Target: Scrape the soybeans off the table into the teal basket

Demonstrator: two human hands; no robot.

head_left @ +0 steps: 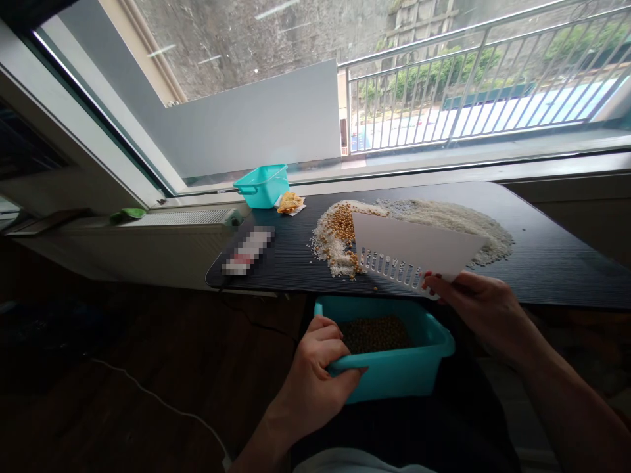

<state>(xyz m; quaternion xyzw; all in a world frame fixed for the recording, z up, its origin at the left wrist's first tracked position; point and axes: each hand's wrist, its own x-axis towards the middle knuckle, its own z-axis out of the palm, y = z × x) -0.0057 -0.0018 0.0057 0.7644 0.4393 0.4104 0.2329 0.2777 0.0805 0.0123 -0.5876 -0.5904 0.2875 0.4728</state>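
Observation:
My left hand grips the left rim of a turquoise plastic bin below the table's front edge. Inside the bin lies a layer of small brownish grains or beans. My right hand holds a white slotted plastic sheet by its lower right corner, tilted over the tabletop. Its row of slots faces down and left. By the sheet's left edge, yellow-brown round beans lie mixed with white rice. Behind it to the right spreads a pile of pale rice, partly hidden by the sheet.
The dark table stands against a window. A smaller turquoise basket sits at its back left, beside yellowish chips on paper. A blurred-out phone-like object lies on the left. A white cable crosses the floor.

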